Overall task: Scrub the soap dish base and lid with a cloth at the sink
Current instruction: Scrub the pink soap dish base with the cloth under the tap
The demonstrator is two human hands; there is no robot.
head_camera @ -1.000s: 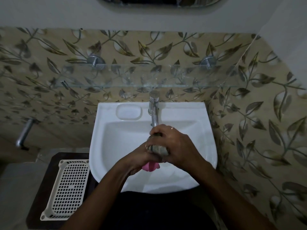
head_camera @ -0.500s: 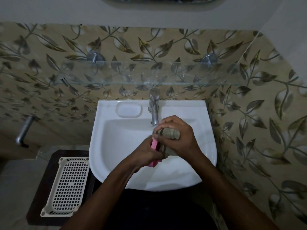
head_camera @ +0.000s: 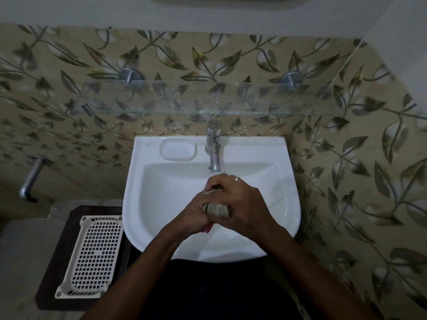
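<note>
Both hands meet over the bowl of the white sink (head_camera: pixel 147 204), just below the tap (head_camera: pixel 214 155). My right hand (head_camera: pixel 240 204) grips a bunched grey-brown cloth (head_camera: pixel 217 210) and presses it against a pink soap dish piece (head_camera: pixel 206 229). My left hand (head_camera: pixel 193 215) holds that pink piece from the left; only a small pink edge shows under the fingers. Whether it is the base or the lid is hidden by the hands.
A white perforated plastic tray (head_camera: pixel 92 257) lies on a dark stand (head_camera: pixel 57 262) left of the sink. A moulded soap recess (head_camera: pixel 178 149) sits on the sink's back ledge. A glass shelf (head_camera: pixel 196 100) spans the tiled wall above; a metal pipe (head_camera: pixel 31 179) sticks out at left.
The hands have shifted slightly down and back toward me over the bowl. The pink piece, clearly showing half a second ago, is now almost covered by the hands and cloth.
</note>
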